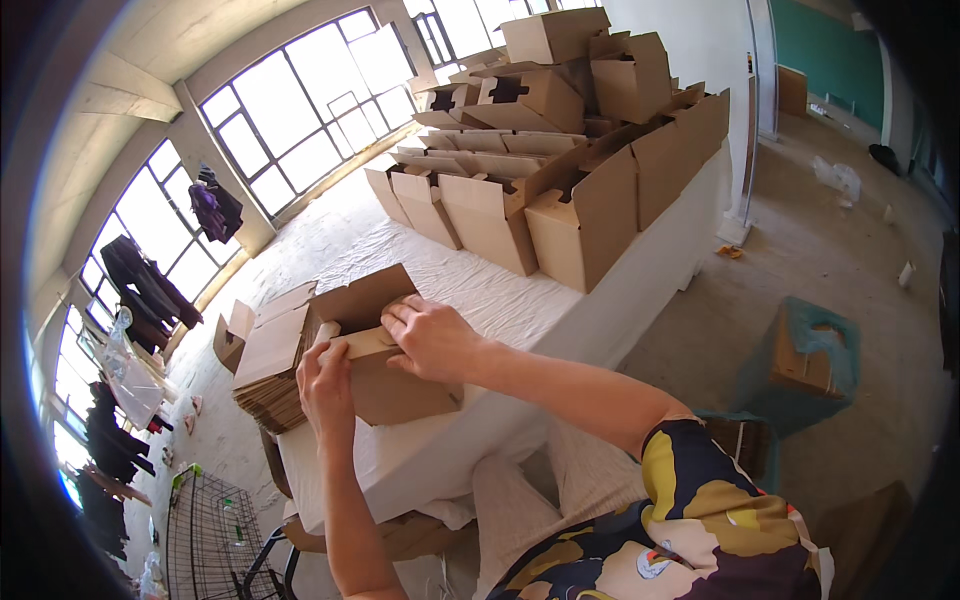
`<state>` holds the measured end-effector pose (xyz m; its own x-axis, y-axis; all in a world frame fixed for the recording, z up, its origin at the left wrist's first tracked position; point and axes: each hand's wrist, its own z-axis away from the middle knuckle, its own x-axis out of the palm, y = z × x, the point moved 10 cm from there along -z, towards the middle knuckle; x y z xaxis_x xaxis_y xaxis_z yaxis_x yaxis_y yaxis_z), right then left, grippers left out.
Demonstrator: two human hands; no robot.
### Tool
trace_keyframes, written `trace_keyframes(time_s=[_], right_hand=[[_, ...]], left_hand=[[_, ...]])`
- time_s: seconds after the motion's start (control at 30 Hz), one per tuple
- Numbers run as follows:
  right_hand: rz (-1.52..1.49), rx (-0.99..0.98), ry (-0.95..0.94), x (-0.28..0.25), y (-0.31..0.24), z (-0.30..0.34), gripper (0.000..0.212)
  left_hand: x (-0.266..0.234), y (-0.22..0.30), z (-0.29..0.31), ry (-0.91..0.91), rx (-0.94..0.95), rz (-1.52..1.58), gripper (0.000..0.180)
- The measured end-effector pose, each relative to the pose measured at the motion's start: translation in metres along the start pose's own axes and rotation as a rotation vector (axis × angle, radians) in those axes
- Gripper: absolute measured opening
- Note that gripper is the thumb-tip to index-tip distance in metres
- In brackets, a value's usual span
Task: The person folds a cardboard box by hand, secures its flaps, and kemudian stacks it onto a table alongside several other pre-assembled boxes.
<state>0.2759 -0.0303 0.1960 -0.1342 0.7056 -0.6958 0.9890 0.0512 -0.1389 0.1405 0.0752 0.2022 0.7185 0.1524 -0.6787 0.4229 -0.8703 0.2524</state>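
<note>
A brown cardboard box point(405, 390) stands at the near left end of the white-covered table point(400, 455), its far flap raised, with both hands at its top. The right hand point(435, 340) is closed on the top right edge, fingers bent over beside the raised flap and thumb on the near side, probably so the panels can be steadied together. The left hand point(326, 385) curls its fingers at the top left corner; whether it pinches the edge or only presses, I cannot tell. Just left of the box lies a stack of flat cardboard point(268, 375), perhaps put there to be within easy reach. Farther right, open-topped boxes point(487, 220) stand packed close in rows, more than 1 layer high at the far end, likely to save table space. The box faces look plain: I can read no brand, label or writing on any of them.
</note>
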Motion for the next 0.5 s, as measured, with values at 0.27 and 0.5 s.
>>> trace_keyframes(time_s=[0.27,0.5], right_hand=[[-0.122,-0.073,0.127,-0.009,0.003,0.006,0.054],[-0.016,-0.020,0.170,-0.003,-0.006,0.015,0.060]], left_hand=[[0.011,-0.062,-0.002,0.121,-0.165,0.244,0.033],[0.024,-0.053,-0.030,0.080,-0.085,0.379,0.025]])
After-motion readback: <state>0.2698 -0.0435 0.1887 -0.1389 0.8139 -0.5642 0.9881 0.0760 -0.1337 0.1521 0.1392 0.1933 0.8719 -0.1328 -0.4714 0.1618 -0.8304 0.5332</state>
